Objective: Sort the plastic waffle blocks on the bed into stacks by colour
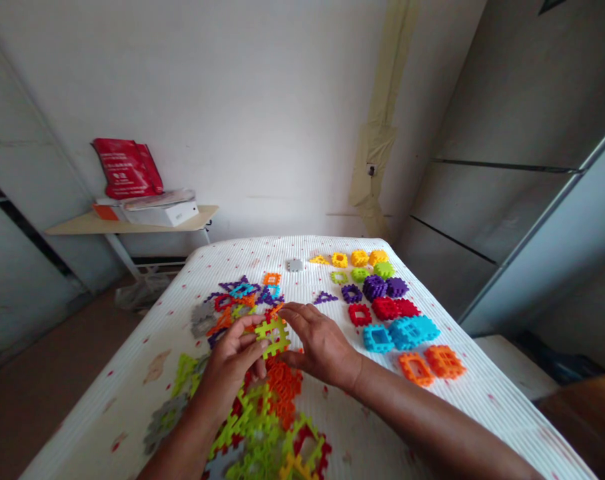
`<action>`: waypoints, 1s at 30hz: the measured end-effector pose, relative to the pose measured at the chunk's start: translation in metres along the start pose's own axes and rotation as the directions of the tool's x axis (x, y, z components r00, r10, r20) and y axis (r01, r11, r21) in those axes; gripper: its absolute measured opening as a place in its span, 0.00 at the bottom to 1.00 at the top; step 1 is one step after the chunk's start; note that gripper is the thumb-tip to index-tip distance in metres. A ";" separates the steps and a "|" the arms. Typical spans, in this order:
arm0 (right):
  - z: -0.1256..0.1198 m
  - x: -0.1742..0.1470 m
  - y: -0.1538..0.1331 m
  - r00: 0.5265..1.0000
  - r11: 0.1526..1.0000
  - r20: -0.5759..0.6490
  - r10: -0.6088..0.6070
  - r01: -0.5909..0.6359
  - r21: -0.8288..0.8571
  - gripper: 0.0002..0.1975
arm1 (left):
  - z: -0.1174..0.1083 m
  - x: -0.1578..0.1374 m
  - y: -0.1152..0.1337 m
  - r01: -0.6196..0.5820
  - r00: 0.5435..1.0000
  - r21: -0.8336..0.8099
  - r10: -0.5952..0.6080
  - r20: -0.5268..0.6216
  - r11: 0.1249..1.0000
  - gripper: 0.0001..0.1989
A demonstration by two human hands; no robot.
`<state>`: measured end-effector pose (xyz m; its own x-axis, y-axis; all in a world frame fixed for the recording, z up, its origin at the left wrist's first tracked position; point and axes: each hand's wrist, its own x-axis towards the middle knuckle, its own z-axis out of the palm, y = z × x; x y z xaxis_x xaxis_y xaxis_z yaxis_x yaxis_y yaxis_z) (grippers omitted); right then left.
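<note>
My left hand [237, 353] pinches a lime green interlocking plastic tile [273, 335] with window-like openings by its left side. My right hand [319, 339] curls around the tile's right side, fingers at the top edge and thumb near the bottom corner. Below both hands lies a heap of mixed pieces, with orange tiles [285, 390] and lime green tiles [257, 427] on top. Beyond my left hand is another loose pile, with purple triangles [271, 297], orange pieces [222, 321] and grey pieces [202, 320].
Sorted stacks line the table's right side: yellow [359, 258], green [383, 269], purple [375, 287], red [395, 308], blue [415, 331] and orange [445, 361]. A grey tile [295, 265] lies at the back. A side table [82, 223] holds a red bag [127, 167]. A refrigerator [507, 133] stands right.
</note>
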<state>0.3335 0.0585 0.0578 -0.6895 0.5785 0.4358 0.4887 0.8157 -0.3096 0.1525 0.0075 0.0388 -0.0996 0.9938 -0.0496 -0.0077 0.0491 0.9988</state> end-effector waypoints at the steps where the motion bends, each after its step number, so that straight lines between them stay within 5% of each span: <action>1: 0.000 0.000 -0.001 1.000 1.000 0.000 -0.016 0.016 -0.011 0.31 | 0.002 -0.001 0.001 0.000 1.000 0.010 0.000 -0.009 1.000 0.28; 11: -0.008 0.011 -0.016 0.981 0.980 0.191 -0.008 0.046 -0.193 0.24 | 0.019 -0.005 0.004 -0.036 0.999 0.049 0.037 -0.019 0.998 0.42; 16: -0.046 0.033 0.034 0.962 0.931 0.203 0.182 -0.102 -0.351 0.22 | 0.015 -0.008 0.012 -0.094 0.989 0.073 0.102 -0.112 0.993 0.41; 18: -0.066 0.045 0.072 0.891 0.817 0.145 0.430 -0.315 -0.483 0.24 | 0.010 -0.008 0.014 -0.114 0.980 0.079 0.125 -0.155 0.990 0.41; 21: -0.090 0.056 0.128 0.792 0.702 0.118 0.599 -0.448 -0.553 0.24 | 0.005 -0.006 0.011 -0.105 0.975 0.079 0.118 -0.186 0.991 0.40; 25: -0.098 0.059 0.180 0.669 0.615 0.166 0.724 -0.517 -0.595 0.19 | 0.003 -0.002 0.005 -0.099 0.976 0.072 0.111 -0.188 0.992 0.39; 30: -0.084 0.062 0.211 0.563 0.576 0.245 0.789 -0.542 -0.612 0.15 | 0.003 -0.002 0.004 -0.100 0.972 0.094 0.118 -0.206 0.991 0.37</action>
<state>0.4387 0.2667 0.0908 -0.1331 0.9694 -0.2063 0.9823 0.1567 0.1024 0.1553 0.0060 0.0428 -0.3023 0.9507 0.0690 0.0955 -0.0418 0.9946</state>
